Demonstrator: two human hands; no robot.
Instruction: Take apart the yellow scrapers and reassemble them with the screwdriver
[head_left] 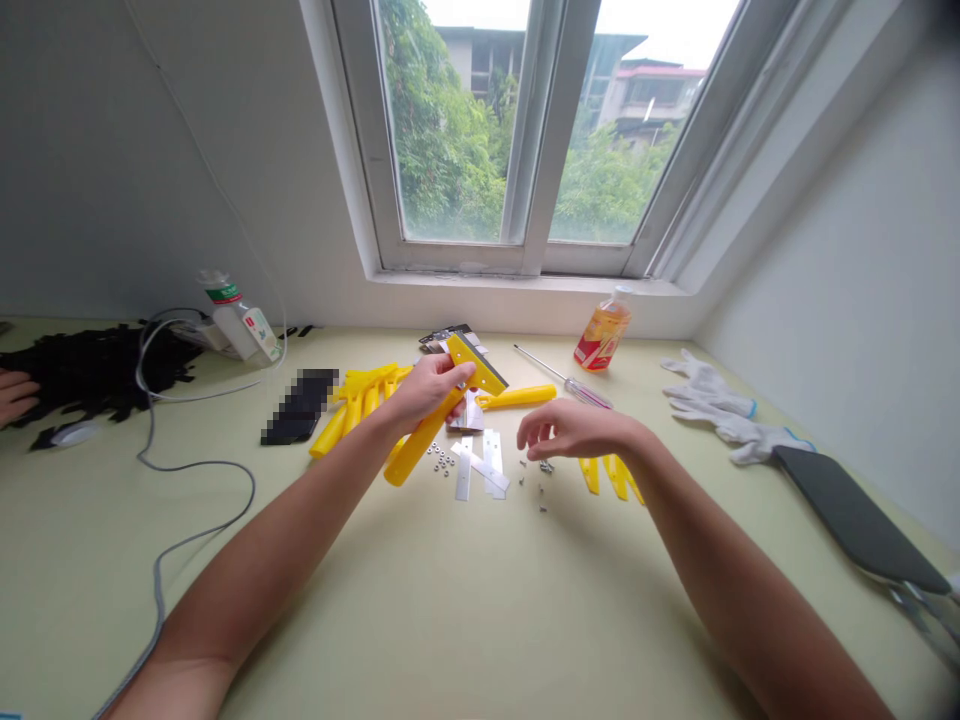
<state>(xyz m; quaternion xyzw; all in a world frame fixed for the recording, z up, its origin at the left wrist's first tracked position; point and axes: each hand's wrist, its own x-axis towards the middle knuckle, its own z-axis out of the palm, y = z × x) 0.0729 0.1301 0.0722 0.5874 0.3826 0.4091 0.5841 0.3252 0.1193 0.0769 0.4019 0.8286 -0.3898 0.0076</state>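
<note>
A person sits at a pale green table under a window, both bare forearms stretched forward. The left hand is clenched around a yellow scraper, holding it lifted above the table by the neck just below its wide head, with the long handle slanting down toward the person. The right hand hovers low over a scatter of small screws, fingertips pinched together and touching or nearly touching one; whether it has a screw in its grip cannot be told.

Between the hands lie flat metal blades and a cluster of small nuts. More yellow handles are heaped behind the left hand, and yellow strips lie just beside the right wrist. A screwdriver, an orange bottle and white gloves lie farther back on the right.

To do this well, the scraper head should probably be kept steady and turned up so its holes face the eyes, and one screw pinched by its head, well clear of the blade edges.
</note>
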